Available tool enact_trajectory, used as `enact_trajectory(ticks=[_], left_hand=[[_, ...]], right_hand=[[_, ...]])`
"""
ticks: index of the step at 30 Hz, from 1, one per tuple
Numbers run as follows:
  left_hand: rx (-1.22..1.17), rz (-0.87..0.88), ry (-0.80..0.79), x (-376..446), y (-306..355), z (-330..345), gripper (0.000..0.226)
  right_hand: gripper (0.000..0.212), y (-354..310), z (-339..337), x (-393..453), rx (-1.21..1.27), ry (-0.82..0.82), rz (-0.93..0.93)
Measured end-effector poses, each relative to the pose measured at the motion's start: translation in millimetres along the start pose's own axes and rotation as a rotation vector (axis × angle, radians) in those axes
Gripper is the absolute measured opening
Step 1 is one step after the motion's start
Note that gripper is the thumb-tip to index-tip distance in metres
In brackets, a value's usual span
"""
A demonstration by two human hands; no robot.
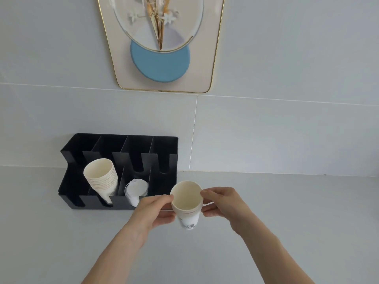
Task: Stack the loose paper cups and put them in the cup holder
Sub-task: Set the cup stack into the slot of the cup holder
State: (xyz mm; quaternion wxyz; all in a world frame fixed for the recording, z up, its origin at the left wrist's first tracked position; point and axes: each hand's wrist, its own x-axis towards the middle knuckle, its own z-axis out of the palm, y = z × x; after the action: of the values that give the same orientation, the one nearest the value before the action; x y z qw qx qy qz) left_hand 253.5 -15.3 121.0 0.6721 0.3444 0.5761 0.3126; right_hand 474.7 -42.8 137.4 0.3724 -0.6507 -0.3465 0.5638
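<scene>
The holder (pixel 121 171) sits at ten o'clock from the hands, a cup stack (pixel 101 178) leaning in its second slot beside lids (pixel 136 190). The left hand (pixel 155 210) and right hand (pixel 221 201) each pinch the held cups (pixel 186 201) at nine and three o'clock, probably to keep the nested rims even.

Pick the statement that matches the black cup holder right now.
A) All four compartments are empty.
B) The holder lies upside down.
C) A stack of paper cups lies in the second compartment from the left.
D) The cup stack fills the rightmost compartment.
C: the stack of paper cups lies tilted in the second compartment from the left of the cup holder, with white lids in the next one over.
</scene>
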Motion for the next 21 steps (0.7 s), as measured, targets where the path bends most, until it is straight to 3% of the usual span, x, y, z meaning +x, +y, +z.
enact_trajectory(ticks=[21], left_hand=[[-0.062,0.327,0.063,-21.5,184.2,-163.7,0.018]], right_hand=[[0.022,-190.6,164.3,14.3,-0.026,-0.015,-0.297]])
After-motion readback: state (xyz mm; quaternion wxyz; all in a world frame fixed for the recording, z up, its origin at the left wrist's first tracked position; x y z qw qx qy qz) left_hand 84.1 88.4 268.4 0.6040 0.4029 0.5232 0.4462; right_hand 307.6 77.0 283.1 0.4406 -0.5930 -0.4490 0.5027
